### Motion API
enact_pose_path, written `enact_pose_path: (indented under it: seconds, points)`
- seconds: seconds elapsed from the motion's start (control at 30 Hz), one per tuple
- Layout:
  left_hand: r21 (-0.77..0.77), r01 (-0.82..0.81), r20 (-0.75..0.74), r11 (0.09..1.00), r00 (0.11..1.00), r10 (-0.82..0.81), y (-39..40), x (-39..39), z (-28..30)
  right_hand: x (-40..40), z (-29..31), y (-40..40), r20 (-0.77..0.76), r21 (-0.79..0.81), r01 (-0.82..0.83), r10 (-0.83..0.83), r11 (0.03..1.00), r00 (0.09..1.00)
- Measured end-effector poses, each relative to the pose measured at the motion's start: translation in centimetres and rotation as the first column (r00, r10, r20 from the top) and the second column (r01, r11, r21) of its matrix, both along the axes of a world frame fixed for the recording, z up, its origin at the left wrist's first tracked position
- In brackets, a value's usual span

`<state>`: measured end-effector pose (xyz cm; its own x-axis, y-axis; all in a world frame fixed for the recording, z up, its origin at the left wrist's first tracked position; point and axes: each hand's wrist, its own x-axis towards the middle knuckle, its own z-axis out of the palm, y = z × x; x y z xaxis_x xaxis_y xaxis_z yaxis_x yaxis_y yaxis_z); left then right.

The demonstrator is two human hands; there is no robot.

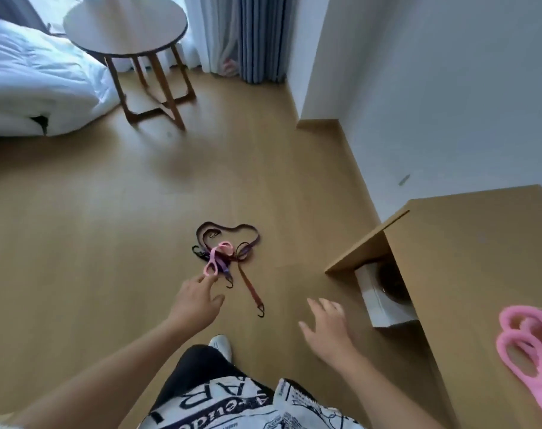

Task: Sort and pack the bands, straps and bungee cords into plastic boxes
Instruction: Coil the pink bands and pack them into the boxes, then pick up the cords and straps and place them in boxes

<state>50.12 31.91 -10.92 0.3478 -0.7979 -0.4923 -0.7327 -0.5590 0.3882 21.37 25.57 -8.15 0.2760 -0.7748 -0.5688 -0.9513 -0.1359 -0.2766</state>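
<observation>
Head view shows both my hands stretched out over the wooden floor (pixel 108 212), neither one holding anything. My left hand (pixel 195 300) reaches forward with its fingers extended, the fingertips right at the near loop of a pink band (pixel 215 261); whether they touch it yet I cannot tell. That band lies across a small tangle just beyond my left hand: dark bungee cords (pixel 229 239) with black hooks, one looped into a wide curve on the far side, and a reddish-brown strap (pixel 249 286) that runs back toward me and ends in a hook between my two hands.

My right hand (pixel 327 328) hangs lower and nearer to me, fingers spread and relaxed, palm down, well apart from the tangle and off to its right.

Further to the right of my right hand stands a light wooden cabinet (pixel 467 258), its side open, with a white box (pixel 384 308) tucked inside. On the cabinet's top, at the far right edge of view, lies a second pink band (pixel 529 351) with ridged loops, partly cut off.

Below my hands I see my dark trouser leg, a white shoe (pixel 221 343) and a printed black-and-white shirt. Far beyond the tangle are a round side table (pixel 124 23), a white duvet (pixel 31 82) to its left and grey curtains (pixel 260 35).
</observation>
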Motion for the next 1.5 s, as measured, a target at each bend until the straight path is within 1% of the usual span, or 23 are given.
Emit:
enact_pose_path:
  seconds: [0.13, 0.27, 0.33, 0.43, 0.53, 0.6, 0.7, 0.8, 0.87, 0.97, 1.1, 1.17, 1.2, 1.23, 1.27, 1.3, 1.33, 1.37, 1.4, 1.43, 1.5]
  points:
    - [0.127, -0.137, -0.069, 0.982, 0.987, 0.147, 1.6, 5.2, -2.5, 5.0, -0.5, -1.8, -0.058, 0.068, -0.047, 0.051, 0.997, 0.997]
    - [0.166, -0.288, -0.088, 0.943, 0.948, 0.305, 0.7, 8.3, -4.5, 9.1, -1.8, -5.1, -0.066, 0.14, -0.128, 0.138, 0.982, 0.988]
    - [0.194, -0.361, -0.09, 0.912, 0.92, 0.383, -0.5, 9.4, -6.2, 11.0, -3.8, -7.8, -0.07, 0.169, -0.173, 0.187, 0.97, 0.98]
    - [0.234, -0.494, -0.08, 0.838, 0.849, 0.523, -2.3, 9.9, -9.5, 14.3, -8.7, -12.0, -0.073, 0.231, -0.243, 0.266, 0.942, 0.961]
    - [0.267, -0.612, -0.102, 0.745, 0.751, 0.653, -4.9, 9.3, -14.2, 17.6, -15.8, -15.4, -0.063, 0.314, -0.348, 0.385, 0.883, 0.921]
    - [0.299, -0.677, -0.108, 0.673, 0.676, 0.729, -7.0, 8.5, -19.1, 19.8, -22.6, -17.5, -0.064, 0.382, -0.433, 0.491, 0.817, 0.869]
    - [0.326, -0.727, -0.103, 0.605, 0.608, 0.787, -9.9, 7.2, -26.8, 22.6, -32.8, -20.2, -0.058, 0.427, -0.511, 0.587, 0.746, 0.808]
    - [0.357, -0.737, -0.104, 0.574, 0.579, 0.809, -11.9, 6.4, -34.5, 25.4, -43.2, -23.1, -0.053, 0.402, -0.598, 0.67, 0.693, 0.74]
    - [0.373, -0.747, -0.108, 0.55, 0.554, 0.825, -12.8, 5.9, -39.4, 27.2, -49.7, -24.9, -0.071, 0.364, -0.622, 0.687, 0.693, 0.723]
    - [0.372, -0.759, -0.105, 0.535, 0.538, 0.837, -13.3, 5.0, -44.6, 29.8, -57.3, -26.5, -0.051, 0.294, -0.629, 0.669, 0.719, 0.741]
    - [0.401, -0.74, -0.141, 0.54, 0.532, 0.835, -13.0, 3.7, -47.9, 33.9, -63.7, -27.3, 0.16, 0.143, -0.569, 0.548, 0.81, 0.821]
    - [0.429, -0.733, -0.171, 0.528, 0.508, 0.844, -12.5, 3.0, -48.8, 35.7, -66.0, -27.4, 0.181, 0.158, -0.494, 0.467, 0.855, 0.865]
    - [0.445, -0.742, -0.185, 0.501, 0.471, 0.862, -12.2, 2.8, -49.1, 36.2, -67.0, -27.2, 0.155, 0.186, -0.443, 0.419, 0.877, 0.895]
    - [0.463, -0.767, -0.2, 0.444, 0.397, 0.896, -12.0, 2.7, -49.5, 36.5, -67.5, -26.8, 0.117, 0.195, -0.403, 0.387, 0.894, 0.915]
    - [0.487, -0.799, -0.225, 0.352, 0.275, 0.935, -11.9, 2.7, -49.8, 36.5, -67.5, -26.1, 0.092, 0.176, -0.386, 0.375, 0.905, 0.922]
    - [0.515, -0.824, -0.255, 0.235, 0.115, 0.96, -11.9, 2.9, -50.0, 36.1, -66.9, -25.2, 0.091, 0.145, -0.388, 0.378, 0.91, 0.921]
    - [0.535, -0.835, -0.273, 0.129, -0.027, 0.962, -11.9, 3.1, -50.0, 35.2, -65.9, -24.1, 0.123, 0.117, -0.403, 0.39, 0.908, 0.913]
    - [0.542, -0.838, -0.284, 0.056, -0.12, 0.951, -11.9, 3.4, -49.9, 34.1, -64.4, -22.8, 0.185, 0.113, -0.431, 0.407, 0.895, 0.894]
    - [0.544, -0.839, -0.297, 0.024, -0.166, 0.94, -12.0, 3.8, -49.7, 32.6, -62.8, -21.4, 0.252, 0.128, -0.474, 0.434, 0.871, 0.865]
    - [0.548, -0.836, -0.318, 0.014, -0.194, 0.928, -12.2, 4.2, -49.5, 30.9, -60.9, -20.0, 0.312, 0.161, -0.532, 0.469, 0.831, 0.826]
    - [0.572, -0.819, -0.39, 0.036, -0.234, 0.89, -12.6, 5.0, -49.0, 27.5, -57.3, -17.6, 0.406, 0.209, -0.657, 0.547, 0.724, 0.732]
